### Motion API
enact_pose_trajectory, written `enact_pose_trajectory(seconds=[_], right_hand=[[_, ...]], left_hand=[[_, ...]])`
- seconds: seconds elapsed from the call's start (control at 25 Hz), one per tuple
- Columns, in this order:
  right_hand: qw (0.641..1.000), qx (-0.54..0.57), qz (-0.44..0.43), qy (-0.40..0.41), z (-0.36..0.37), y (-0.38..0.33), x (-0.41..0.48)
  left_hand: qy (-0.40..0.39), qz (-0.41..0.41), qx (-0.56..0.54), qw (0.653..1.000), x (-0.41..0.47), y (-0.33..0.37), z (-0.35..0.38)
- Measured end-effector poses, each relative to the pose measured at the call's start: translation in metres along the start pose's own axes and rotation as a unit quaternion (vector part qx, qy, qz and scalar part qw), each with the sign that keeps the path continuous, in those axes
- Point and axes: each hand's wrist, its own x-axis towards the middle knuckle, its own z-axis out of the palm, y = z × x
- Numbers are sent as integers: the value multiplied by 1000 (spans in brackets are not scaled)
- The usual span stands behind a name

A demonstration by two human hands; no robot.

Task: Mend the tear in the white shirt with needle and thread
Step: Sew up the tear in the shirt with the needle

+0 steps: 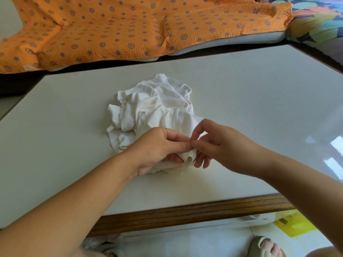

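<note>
The white shirt (154, 106) lies crumpled in a heap on the white table (250, 101). My left hand (159, 145) grips a fold of the shirt's near edge, thumb on top and fingers curled beneath. My right hand (213, 143) meets it from the right, thumb and forefinger pinched together at the same fold. The needle and thread are too small to make out between my fingertips.
The table has a wooden front edge (185, 214). Behind it stands a sofa with an orange patterned cover (120, 28) and a colourful quilt (315, 21) at the right. A yellow bag (293, 225) and a sandalled foot (267, 247) are on the floor below.
</note>
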Motion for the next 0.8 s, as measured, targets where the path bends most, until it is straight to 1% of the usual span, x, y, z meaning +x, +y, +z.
enact_pose_trajectory(seconds=[0.12, 0.24, 0.28, 0.32, 0.36, 0.4, 0.44, 0.48, 0.52, 0.56, 0.6, 0.64, 0.68, 0.72, 0.76, 0.8], right_hand=[[998, -5, 22, 54, -1, -3, 3], [980, -42, 48, 189, -21, 2, 10], [975, -9, 58, 216, -28, 3, 12], [971, 79, 66, 216, -34, 4, 13], [955, 216, 73, 191, -37, 3, 14], [916, 362, 78, 155, -38, 0, 13], [867, 473, 86, 131, -38, -2, 13], [823, 547, 91, 125, -37, -3, 13], [791, 590, 92, 135, -38, -2, 14], [774, 607, 85, 156, -39, 0, 17], [780, 592, 74, 189, -41, 3, 21], [808, 537, 62, 235, -42, 7, 23], [848, 440, 53, 291, -44, 11, 25], [886, 307, 50, 344, -45, 16, 26], [909, 169, 47, 379, -46, 19, 26], [919, 55, 40, 388, -46, 21, 26]], left_hand=[[9, -10, -10, 1000, 0, 1, 0], [18, -25, -16, 999, -2, 3, -1], [18, -26, -17, 999, -3, 4, -1], [21, -24, -18, 999, -3, 4, -1], [24, -23, -19, 999, -3, 5, -1], [26, -23, -18, 999, -3, 5, 0], [28, -25, -14, 999, -3, 6, 0], [30, -28, -4, 999, -3, 6, 0], [31, -31, 8, 999, -3, 6, 0], [30, -33, 18, 999, -3, 6, -1], [28, -33, 26, 999, -4, 6, -3], [24, -34, 33, 999, -4, 5, -4], [20, -35, 39, 998, -5, 5, -6], [16, -36, 46, 998, -6, 5, -7], [13, -35, 52, 998, -6, 4, -8], [12, -33, 58, 998, -6, 4, -9]])
